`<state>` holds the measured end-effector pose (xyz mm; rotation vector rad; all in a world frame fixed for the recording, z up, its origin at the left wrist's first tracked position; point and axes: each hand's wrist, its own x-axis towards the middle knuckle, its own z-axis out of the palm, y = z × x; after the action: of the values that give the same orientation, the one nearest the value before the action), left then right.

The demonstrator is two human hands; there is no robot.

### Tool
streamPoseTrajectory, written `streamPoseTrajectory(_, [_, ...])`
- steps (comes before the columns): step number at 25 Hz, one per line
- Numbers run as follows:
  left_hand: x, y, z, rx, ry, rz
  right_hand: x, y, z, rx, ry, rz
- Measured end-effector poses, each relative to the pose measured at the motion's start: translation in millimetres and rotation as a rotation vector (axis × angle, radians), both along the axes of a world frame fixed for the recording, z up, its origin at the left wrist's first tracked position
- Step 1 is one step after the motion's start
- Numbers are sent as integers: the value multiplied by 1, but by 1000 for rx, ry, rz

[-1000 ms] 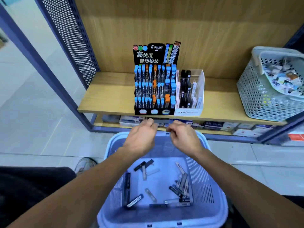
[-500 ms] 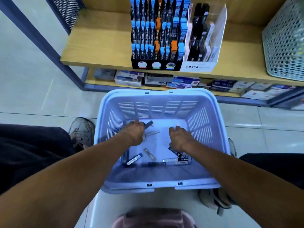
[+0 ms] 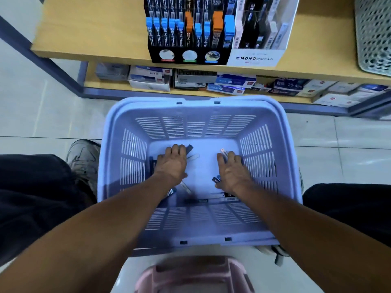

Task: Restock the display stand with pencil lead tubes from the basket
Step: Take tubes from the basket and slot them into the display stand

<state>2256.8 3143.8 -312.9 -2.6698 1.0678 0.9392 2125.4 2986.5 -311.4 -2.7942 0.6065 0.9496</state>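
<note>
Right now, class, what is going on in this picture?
A person sits before a shop shelf with both hands down in a lilac basket on the floor. The left hand and the right hand rest among loose pencil lead tubes on the basket's bottom; whether either has gripped one cannot be told. The black display stand on the wooden shelf above holds rows of blue- and orange-capped tubes. No tube is on its way there yet.
</note>
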Motion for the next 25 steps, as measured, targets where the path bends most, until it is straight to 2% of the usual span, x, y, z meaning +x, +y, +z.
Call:
streamPoseTrajectory(5, [-17,-7,-8,-17,38,-26,-3,6,-4,18,-56,43])
streamPoseTrajectory(8, [-21,-17,-8,19,94,-24,-1,7,-6,27,-22,3])
streamPoseTrajectory(12, [-32,-26,-10,56,30,17,2,11,-5,28,27,-13])
streamPoseTrajectory(16, [-38,-34,-13,73,10,38,6,16,-7,-84,82,105])
streamPoseTrajectory(18, [-34,-34,-11,60,25,29,7,17,-9,-119,109,149])
streamPoseTrajectory(25, [-16,-23,-2,-77,152,74,12,15,-8,-107,78,91])
